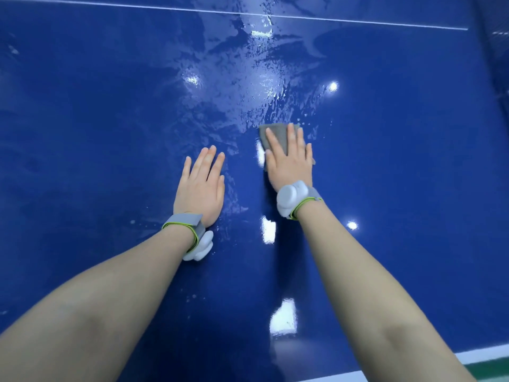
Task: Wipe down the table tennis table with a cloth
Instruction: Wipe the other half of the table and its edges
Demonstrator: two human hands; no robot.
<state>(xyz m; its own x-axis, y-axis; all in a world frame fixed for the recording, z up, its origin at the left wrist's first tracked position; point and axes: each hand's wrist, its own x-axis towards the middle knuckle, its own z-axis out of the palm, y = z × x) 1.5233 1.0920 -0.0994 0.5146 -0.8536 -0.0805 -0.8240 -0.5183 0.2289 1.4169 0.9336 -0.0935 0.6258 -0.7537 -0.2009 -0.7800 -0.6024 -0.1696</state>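
Observation:
The blue table tennis table [399,161] fills the view, glossy and streaked with wet smears around its middle. A grey folded cloth [278,136] lies flat on it just right of centre. My right hand [289,161] presses down on the cloth with straight, spread fingers; the cloth's far edge shows past the fingertips. My left hand [202,186] rests flat on the bare tabletop to the left of the cloth, fingers straight, holding nothing. Both wrists wear grey bands with white devices.
A thin white line [358,22] crosses the table at the far end. The white near edge of the table [482,354] shows at the lower right, with green floor [493,368] beyond it. Ceiling lights reflect off the surface.

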